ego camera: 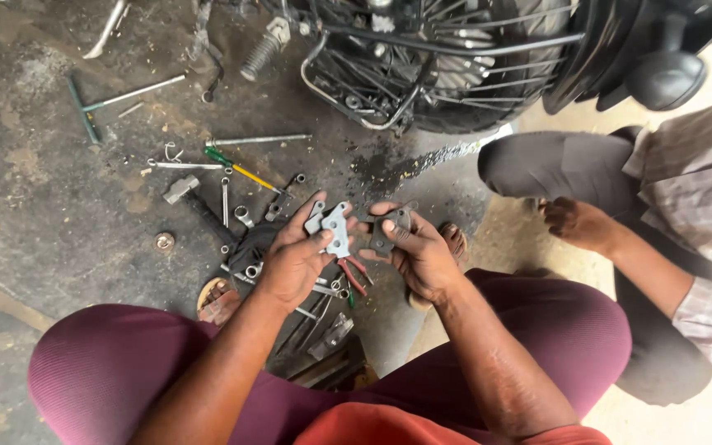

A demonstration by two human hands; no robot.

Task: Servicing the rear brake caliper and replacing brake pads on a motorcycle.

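Holding a pale grey notched metal plate (338,231), left hand (294,259) is pinching it upright above the knees; right hand (422,255) is gripping a darker flat pad (391,231) just beside it. Scattered tools (232,194) are crowding the floor (59,214) ahead, a co-worker's hand (580,224) resting at right.

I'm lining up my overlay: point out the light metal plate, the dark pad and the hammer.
Light metal plate (337,231), head view, on the middle of its flat face.
Dark pad (391,227), head view, on its face above the thumb.
Hammer (180,189), head view, on its metal head.
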